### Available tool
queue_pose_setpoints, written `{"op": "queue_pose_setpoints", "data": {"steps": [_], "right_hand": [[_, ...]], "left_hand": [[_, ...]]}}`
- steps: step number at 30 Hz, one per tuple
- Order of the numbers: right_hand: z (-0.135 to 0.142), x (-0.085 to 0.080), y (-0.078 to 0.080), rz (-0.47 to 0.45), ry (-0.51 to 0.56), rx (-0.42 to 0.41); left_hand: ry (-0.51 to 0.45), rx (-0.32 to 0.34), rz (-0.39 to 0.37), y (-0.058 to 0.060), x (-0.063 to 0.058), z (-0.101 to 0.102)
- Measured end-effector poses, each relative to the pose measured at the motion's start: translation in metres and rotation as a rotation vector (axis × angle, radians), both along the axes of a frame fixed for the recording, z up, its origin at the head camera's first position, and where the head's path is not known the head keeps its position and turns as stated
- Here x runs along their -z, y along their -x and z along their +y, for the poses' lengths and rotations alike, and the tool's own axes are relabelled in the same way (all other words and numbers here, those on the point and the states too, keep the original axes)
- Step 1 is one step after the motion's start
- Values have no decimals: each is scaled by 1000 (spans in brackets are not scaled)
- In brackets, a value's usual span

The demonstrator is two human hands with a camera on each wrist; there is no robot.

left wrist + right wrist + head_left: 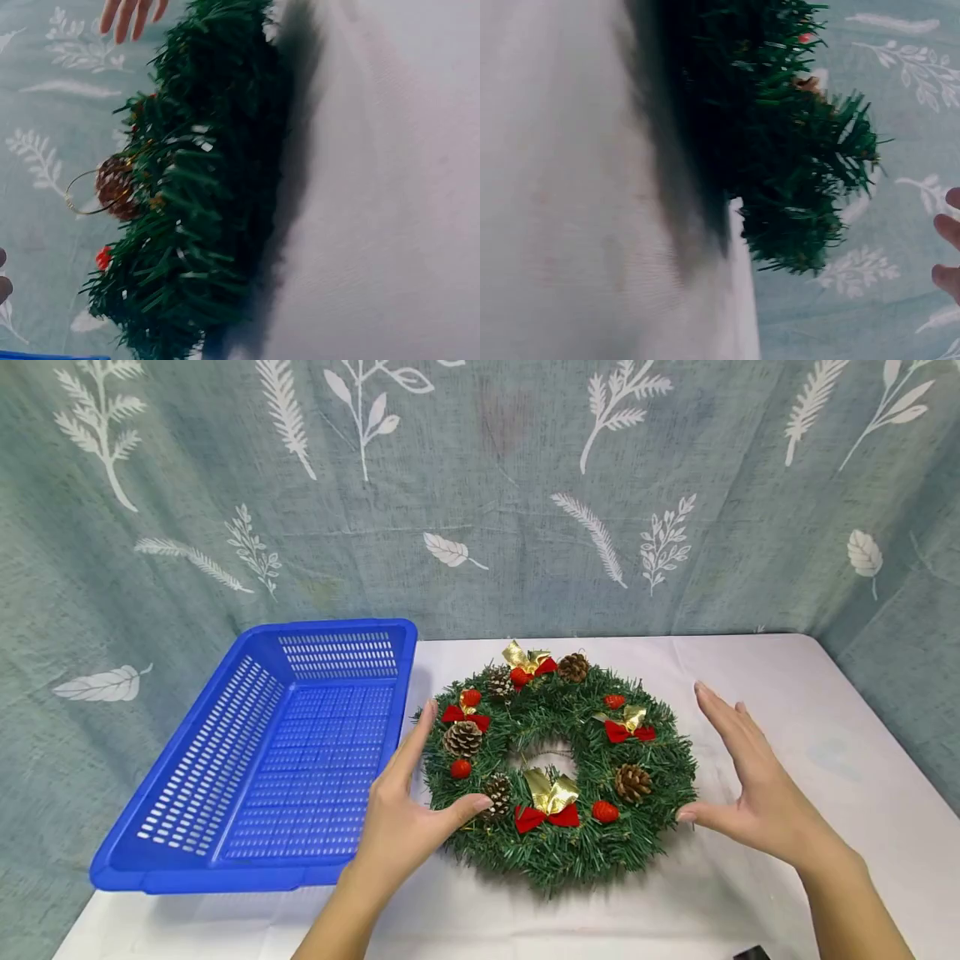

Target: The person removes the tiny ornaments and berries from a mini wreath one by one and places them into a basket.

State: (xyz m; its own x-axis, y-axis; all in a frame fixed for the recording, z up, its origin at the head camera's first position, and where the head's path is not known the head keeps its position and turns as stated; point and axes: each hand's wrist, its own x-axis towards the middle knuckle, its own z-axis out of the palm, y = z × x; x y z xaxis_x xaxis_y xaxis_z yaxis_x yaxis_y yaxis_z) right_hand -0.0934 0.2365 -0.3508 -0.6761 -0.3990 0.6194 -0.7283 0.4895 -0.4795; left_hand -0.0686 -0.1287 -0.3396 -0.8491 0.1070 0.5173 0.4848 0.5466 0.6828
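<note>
A round green wreath (555,860) lies on the white table, trimmed with pine cones, red berries and red-and-gold bows. At its left side is my left hand (408,814), thumb and fingers spread apart, the thumb tip overlapping the wreath's edge in the head view. My right hand (765,797) stands at the opposite side, fingers extended, its thumb tip right by the green tips. Neither hand grips anything. Both wrist views show the wreath side-on; in the left wrist view a thin gold ring stands out beside a pine cone (116,187).
Left of the wreath stands a blue plastic basket (251,878) with perforated walls and nothing inside. Behind the white table (795,693) hangs a grey-green curtain (480,468) with white leaf prints. A small black object (752,953) shows at the bottom edge.
</note>
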Motion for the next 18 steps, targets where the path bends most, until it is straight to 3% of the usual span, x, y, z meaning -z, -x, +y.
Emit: {"op": "queue_pose_setpoints", "data": {"steps": [5,11,18], "right_hand": [[-3,7,-3,-116,107,-52],[-17,3,-4,-64,244,-125],[-15,18,4,-79,329,-192]], "left_hand": [[-72,30,2,-4,5,5],[-133,77,41,-4,11,10],[-122,69,-91,-8,17,15]]}}
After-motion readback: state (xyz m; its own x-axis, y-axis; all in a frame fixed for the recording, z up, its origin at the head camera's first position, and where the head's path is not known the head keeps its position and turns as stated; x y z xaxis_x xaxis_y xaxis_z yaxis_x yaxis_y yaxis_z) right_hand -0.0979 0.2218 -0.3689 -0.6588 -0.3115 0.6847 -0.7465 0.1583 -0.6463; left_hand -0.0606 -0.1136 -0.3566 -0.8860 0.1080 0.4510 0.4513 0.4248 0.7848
